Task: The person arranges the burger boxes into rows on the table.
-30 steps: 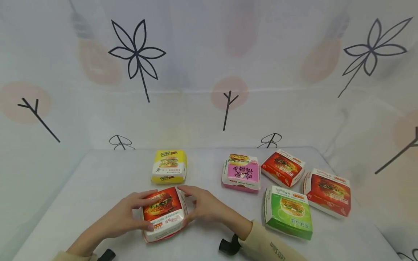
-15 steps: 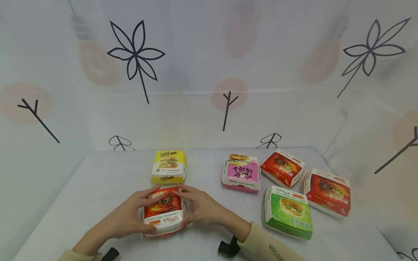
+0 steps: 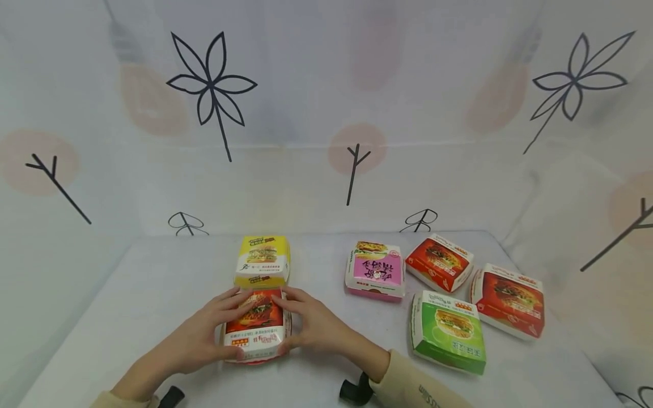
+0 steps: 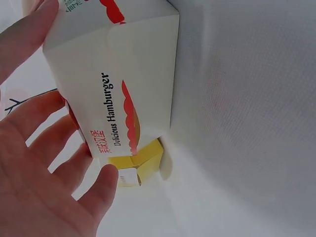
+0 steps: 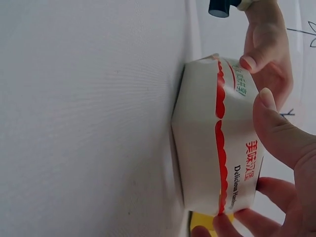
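Note:
A red-and-white hamburger box (image 3: 257, 323) lies on the white table between the two hands. Around its left side, the left hand (image 3: 196, 334) grips it, thumb at the near corner and fingers over the top. From the right, the right hand (image 3: 317, 327) holds the box with the thumb at the near right corner and fingers at the far edge. Lettering shows on the white side of the hamburger box (image 4: 116, 94) in the left wrist view. Right behind it, close against its far edge, stands a yellow hamburger box (image 3: 262, 259).
To the right sit a pink box (image 3: 376, 269), a green box (image 3: 449, 334) and two more red boxes, one farther back (image 3: 440, 262) and one at the far right (image 3: 510, 300). A white cloth with printed flowers (image 3: 306, 187) hangs behind the table.
The held hamburger box has turned from a slant to nearly straight and slid slightly away, up to the yellow box. Both hands have moved with it.

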### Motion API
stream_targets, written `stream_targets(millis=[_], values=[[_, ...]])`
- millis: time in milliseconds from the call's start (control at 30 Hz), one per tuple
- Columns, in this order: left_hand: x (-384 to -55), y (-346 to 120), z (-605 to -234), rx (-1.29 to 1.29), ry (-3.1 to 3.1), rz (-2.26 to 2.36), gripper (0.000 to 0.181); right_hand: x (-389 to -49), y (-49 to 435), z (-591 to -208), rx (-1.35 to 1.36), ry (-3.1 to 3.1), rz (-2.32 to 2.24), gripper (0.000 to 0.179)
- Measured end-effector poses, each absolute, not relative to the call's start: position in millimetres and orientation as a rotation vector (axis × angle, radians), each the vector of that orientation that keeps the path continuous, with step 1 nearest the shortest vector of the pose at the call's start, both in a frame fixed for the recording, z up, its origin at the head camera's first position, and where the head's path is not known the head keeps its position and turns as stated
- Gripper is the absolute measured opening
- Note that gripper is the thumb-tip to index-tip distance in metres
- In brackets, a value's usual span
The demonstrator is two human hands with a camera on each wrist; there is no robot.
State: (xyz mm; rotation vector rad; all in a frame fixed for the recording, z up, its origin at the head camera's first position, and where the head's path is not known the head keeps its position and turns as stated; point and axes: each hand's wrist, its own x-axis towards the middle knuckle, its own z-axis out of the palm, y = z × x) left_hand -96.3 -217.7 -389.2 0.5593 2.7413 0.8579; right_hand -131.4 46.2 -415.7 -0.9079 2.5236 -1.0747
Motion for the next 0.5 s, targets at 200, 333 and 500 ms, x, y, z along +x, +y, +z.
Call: stream_targets(millis=[200,333,500], values=[[-95.9,-216.3,-384.0,0.578,2.779,0.789,0.076,-130.6,44.3,-414.6,-0.86,2.543,-1.086,0.091],[-96.6,-216.8,-380.4,0.603,2.779,0.766,0.07,-131.7,42.9,-415.0,-0.839,2.565,-1.061,0.091],[-99.4,-217.5,-381.3,0.648,2.759,0.759,0.067,-132.5,43.3,-414.2,-0.854,2.577,-1.03,0.09]])
